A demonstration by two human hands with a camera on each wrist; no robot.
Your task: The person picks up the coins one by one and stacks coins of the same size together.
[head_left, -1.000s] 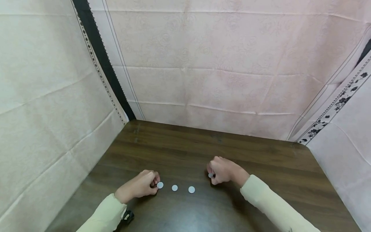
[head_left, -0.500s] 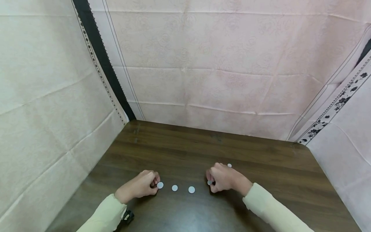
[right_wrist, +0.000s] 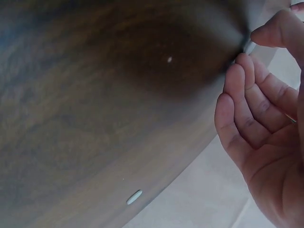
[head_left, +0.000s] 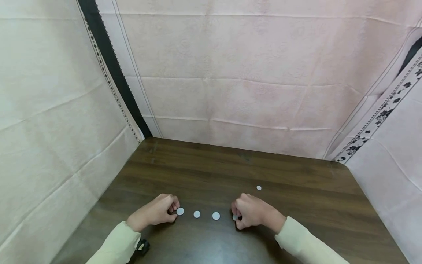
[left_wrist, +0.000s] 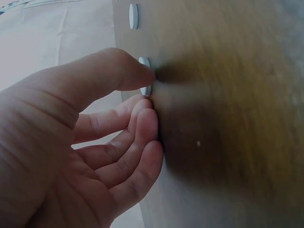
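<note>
Small flat white round discs lie on the brown wooden table. My left hand (head_left: 156,211) pinches the leftmost disc (head_left: 180,211) between thumb and fingertips, down at the tabletop. In the left wrist view the thumb (left_wrist: 116,71) hides part of that disc (left_wrist: 145,91). My right hand (head_left: 252,212) pinches another disc (head_left: 235,217) at the right end of the row, with its fingertips close to the table. Between the hands lie a smaller-looking disc (head_left: 196,214) and a larger-looking disc (head_left: 215,216), both untouched.
One more disc (head_left: 258,187) lies farther back, beyond my right hand. The wooden table (head_left: 197,168) meets a pale cloth wall (head_left: 230,91) at its far edge, with cloth on both sides. A dark band (head_left: 141,246) circles my left wrist.
My right hand has moved nearer to me and slightly left with its disc, drawing level with the row. The far disc, hidden at first, now shows fully. My left hand stays at its disc.
</note>
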